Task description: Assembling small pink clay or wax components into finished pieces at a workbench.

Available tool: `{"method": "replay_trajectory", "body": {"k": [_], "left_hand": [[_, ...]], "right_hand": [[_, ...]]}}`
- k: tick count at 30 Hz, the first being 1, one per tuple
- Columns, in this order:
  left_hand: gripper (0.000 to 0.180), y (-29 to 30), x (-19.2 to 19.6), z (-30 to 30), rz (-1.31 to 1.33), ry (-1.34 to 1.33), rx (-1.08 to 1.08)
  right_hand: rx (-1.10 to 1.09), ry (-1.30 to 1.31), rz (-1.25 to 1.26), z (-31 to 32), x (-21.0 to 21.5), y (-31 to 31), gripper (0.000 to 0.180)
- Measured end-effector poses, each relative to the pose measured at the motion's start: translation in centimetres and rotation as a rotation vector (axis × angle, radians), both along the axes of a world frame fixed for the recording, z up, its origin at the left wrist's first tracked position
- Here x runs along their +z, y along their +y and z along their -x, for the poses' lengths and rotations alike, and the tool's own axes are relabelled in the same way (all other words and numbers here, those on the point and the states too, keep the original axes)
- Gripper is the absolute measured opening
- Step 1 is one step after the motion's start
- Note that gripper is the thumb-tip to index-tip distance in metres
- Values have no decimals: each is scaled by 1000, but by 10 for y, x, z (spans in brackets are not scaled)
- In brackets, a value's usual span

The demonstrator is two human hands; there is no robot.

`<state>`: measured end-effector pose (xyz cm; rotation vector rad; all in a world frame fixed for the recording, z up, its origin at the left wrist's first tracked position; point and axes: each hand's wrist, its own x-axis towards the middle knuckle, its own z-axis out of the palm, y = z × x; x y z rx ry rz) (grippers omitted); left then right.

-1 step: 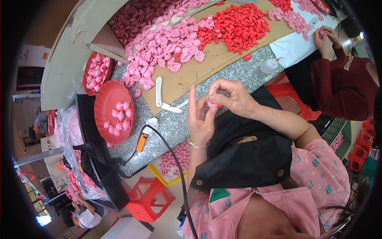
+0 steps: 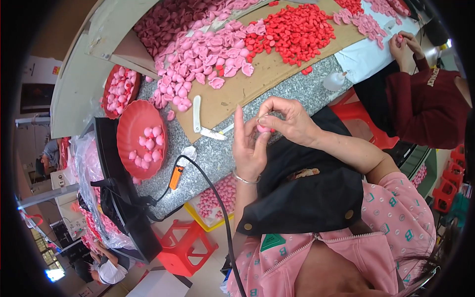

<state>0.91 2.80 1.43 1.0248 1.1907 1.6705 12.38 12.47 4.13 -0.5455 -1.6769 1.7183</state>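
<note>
Between my two hands is a small pink ball-shaped piece (image 2: 262, 128), with a bit of red at its edge. My left hand (image 2: 249, 151) grips it between thumb and fingers, index finger pointing up. Thumb and fingertips of my right hand (image 2: 292, 123) pinch it from the other side and partly hide it. Beyond them, a white-handled folding knife (image 2: 197, 114) lies opened at the edge of a cardboard sheet (image 2: 235, 96). On the cardboard are a heap of hollow pink pieces (image 2: 198, 59) and a heap of small red pieces (image 2: 297, 34).
Two scalloped red dishes (image 2: 127, 123) (image 2: 106, 81) with pink balls stand at left. A black cable (image 2: 217, 195) with an orange connector (image 2: 175, 177) crosses the granite table. A squeeze bottle (image 2: 334, 81) stands near a co-worker's hands (image 2: 403, 47). Below are a red stool (image 2: 180, 252) and yellow tray (image 2: 198, 218).
</note>
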Motion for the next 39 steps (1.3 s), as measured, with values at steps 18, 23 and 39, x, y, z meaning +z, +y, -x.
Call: {"method": "replay_trajectory", "body": {"k": [18, 23, 39], "left_hand": [[48, 7, 3, 14, -114, 546, 289], [33, 12, 6, 18, -116, 505, 259], [62, 7, 1, 20, -2, -97, -190]], "right_hand": [[226, 248, 562, -8, -6, 27, 10], [265, 206, 436, -14, 2, 28, 9], [556, -29, -127, -6, 5, 59, 7]]}}
